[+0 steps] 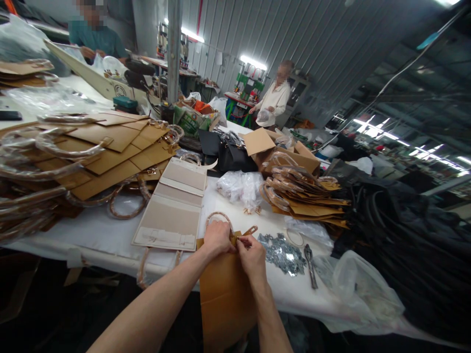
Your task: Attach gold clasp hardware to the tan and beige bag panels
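Gripping the top edge of a tan bag panel (224, 294), the left hand (218, 239) has its fingers closed, right by a curved bag handle (217, 216). The right hand (252, 257) pinches a small tan tab (249, 230) between fingertips. The panel hangs over the edge of the white-covered table (110, 240) — pliers (310, 264) and loose metal pieces (281, 253) lie just right of the hands, stacked panels with plastic-wrapped handles (305, 198) beyond them.
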A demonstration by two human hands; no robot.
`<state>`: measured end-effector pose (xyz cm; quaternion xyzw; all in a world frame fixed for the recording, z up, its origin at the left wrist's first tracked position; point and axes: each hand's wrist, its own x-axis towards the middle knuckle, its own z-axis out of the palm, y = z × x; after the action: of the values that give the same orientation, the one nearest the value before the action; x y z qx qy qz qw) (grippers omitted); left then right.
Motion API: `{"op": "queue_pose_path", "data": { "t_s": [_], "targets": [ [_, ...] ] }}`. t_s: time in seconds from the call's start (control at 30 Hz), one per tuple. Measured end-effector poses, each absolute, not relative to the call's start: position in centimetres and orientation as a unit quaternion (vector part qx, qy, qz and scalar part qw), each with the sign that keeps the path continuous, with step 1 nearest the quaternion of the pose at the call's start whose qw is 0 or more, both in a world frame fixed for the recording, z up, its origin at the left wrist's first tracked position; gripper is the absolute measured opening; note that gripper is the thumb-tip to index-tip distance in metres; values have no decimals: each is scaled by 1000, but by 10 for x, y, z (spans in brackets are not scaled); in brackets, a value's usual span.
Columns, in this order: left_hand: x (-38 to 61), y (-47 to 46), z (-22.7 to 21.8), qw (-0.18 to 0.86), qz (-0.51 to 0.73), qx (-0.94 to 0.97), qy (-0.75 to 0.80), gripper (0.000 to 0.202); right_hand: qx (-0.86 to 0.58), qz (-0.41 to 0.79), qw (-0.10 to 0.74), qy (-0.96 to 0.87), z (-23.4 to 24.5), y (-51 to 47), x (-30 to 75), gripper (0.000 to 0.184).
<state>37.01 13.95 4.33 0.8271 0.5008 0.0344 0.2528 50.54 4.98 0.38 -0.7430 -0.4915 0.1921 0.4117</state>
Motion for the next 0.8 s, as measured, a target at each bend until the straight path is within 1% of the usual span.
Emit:
{"op": "queue_pose_path", "data": {
  "t_s": [0.2,0.3,0.43,0.5,0.57,0.6,0.7,0.8],
  "targets": [
    [365,138,39,264,63,827,492,59,-764,193,342,-512,10,63,513,14],
    [363,140,36,274,76,826,486,60,-756,203,338,-522,5,62,516,15],
    [360,142,33,287,97,830,468,52,-730,162,410,-523,-12,46,513,28],
    [358,142,32,290,111,831,461,41,-723,156,438,-511,-16,38,510,35],
    [356,141,33,289,126,830,459,29,-712,173,456,-506,-14,33,506,38],
    [355,140,34,288,132,830,459,28,-701,183,466,-507,-11,30,504,39],
    [352,134,36,277,163,829,458,40,-660,188,525,-503,2,20,499,33],
    [351,127,37,260,213,822,460,47,-631,210,629,-404,11,3,499,31]
  ]
}}
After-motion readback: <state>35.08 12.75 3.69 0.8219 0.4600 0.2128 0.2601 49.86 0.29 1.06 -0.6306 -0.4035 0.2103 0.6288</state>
